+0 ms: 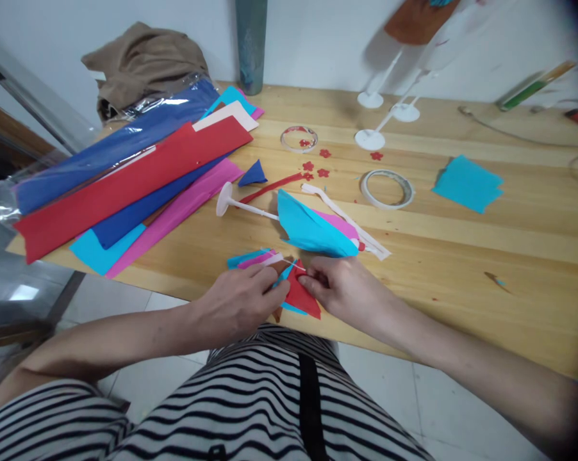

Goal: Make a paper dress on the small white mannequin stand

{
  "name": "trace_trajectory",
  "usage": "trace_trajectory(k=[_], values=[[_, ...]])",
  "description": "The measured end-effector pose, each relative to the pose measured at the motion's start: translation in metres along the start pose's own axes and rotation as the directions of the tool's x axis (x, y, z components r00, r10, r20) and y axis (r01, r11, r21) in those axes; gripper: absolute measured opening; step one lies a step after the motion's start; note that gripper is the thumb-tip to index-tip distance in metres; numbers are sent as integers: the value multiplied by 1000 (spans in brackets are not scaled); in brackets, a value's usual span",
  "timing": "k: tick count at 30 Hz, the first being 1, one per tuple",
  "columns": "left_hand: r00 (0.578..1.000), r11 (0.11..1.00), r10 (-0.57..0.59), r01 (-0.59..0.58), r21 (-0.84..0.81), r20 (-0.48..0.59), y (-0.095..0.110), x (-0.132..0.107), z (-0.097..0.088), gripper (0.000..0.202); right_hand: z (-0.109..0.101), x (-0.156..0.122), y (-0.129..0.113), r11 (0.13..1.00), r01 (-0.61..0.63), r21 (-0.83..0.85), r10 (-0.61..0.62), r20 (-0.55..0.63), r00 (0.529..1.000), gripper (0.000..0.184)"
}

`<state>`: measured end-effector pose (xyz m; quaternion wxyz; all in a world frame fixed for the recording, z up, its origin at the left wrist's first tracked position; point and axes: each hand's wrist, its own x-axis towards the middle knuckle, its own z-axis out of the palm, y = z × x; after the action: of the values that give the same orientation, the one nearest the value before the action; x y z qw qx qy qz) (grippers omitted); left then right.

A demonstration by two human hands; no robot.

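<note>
Both my hands work at the near edge of a wooden table [462, 243]. My left hand [241, 304] is closed, its fingers pinching a small stack of folded paper pieces [302, 296] in red, cyan and pink. My right hand [344, 288] is closed too, pinching the same red piece from the right. Just beyond the hands lies a cyan and pink paper pinwheel [313, 230] on a white plastic stick [248, 206].
Long red, blue, pink and cyan paper sheets [125, 182] lie at the left. Two tape rolls [388, 189], small red paper flowers [318, 168], a cyan square [468, 184] and white stands [380, 121] sit farther back. A brown cloth [145, 64] lies at the far left.
</note>
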<state>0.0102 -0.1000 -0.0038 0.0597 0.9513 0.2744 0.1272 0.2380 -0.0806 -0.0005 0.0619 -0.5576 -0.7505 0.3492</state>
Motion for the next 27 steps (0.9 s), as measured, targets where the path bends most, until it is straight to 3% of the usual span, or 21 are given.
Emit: trace_trajectory(k=[4, 9, 13, 15, 18, 21, 27], values=[[997, 995, 75, -74, 74, -14, -2, 2, 1, 20, 3, -1, 4, 993, 19, -119, -20, -8, 1000, 24], [995, 991, 93, -88, 103, -44, -2, 2, 0, 18, 6, -10, 8, 984, 157, -86, -165, -103, 981, 18], [965, 982, 170, -150, 112, -200, -2, 2, -4, 20, 11, -17, 10, 893, 446, -53, -449, -155, 880, 17], [950, 980, 188, -163, 118, -247, -4, 2, -3, 24, 14, -18, 11, 842, 531, -95, -539, -140, 831, 21], [958, 980, 188, -169, 105, -216, -8, 0, 1, 25, 17, -18, 14, 823, 551, -135, -566, -114, 817, 26], [964, 978, 204, -191, 87, -173, -10, -2, 6, 26, 17, -18, 16, 820, 568, -66, -572, -125, 811, 27], [948, 979, 202, -192, 65, -246, -11, -6, 6, 17, 13, -20, 18, 817, 577, -16, -575, -99, 812, 28]])
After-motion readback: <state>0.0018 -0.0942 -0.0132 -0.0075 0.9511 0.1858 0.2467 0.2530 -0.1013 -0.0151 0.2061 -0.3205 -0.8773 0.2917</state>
